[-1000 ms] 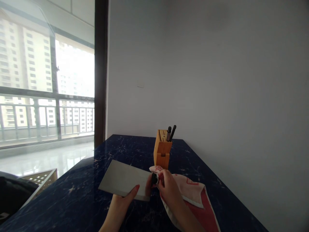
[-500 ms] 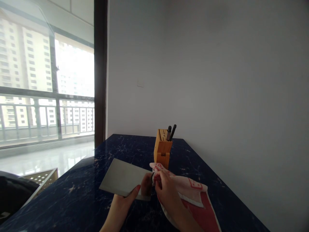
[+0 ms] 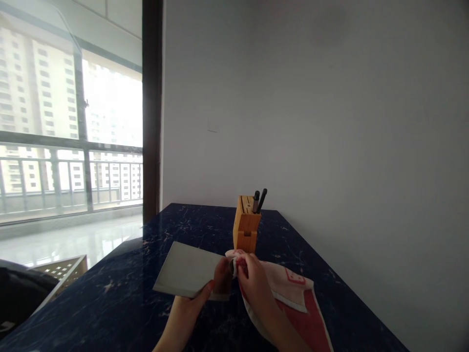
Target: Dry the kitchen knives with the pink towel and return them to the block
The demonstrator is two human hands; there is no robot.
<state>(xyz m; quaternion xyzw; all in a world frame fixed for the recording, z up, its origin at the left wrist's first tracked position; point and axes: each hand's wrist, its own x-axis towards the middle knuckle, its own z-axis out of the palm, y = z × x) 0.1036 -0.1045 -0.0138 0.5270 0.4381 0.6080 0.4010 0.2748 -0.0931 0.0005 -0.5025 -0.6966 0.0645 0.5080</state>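
A cleaver (image 3: 186, 269) with a broad, shiny blade is held over the dark table, its blade pointing left. My left hand (image 3: 192, 303) grips the blade from below near its handle end, the thumb lying on the flat face. My right hand (image 3: 252, 278) is closed on a pink and white towel (image 3: 284, 274), which is bunched around the cleaver's handle. Most of the handle is hidden by the cloth; a dark bit of it shows by the blade. The rest of the towel hangs to the right, over my forearm's far side and the table.
Just beyond my hands a wooden knife block (image 3: 246, 225) stands on the blue-black marbled table (image 3: 198, 220), with two dark handles (image 3: 259, 201) sticking out of its top. A grey wall (image 3: 330, 146) borders the right side. At lower left is a perforated crate-like object (image 3: 69, 271) beside a black bag-like shape (image 3: 24, 296).
My right hand has shifted slightly on the towel at the handle, and a little more of the dark handle end shows. The cleaver has moved slightly; my left hand keeps its hold.
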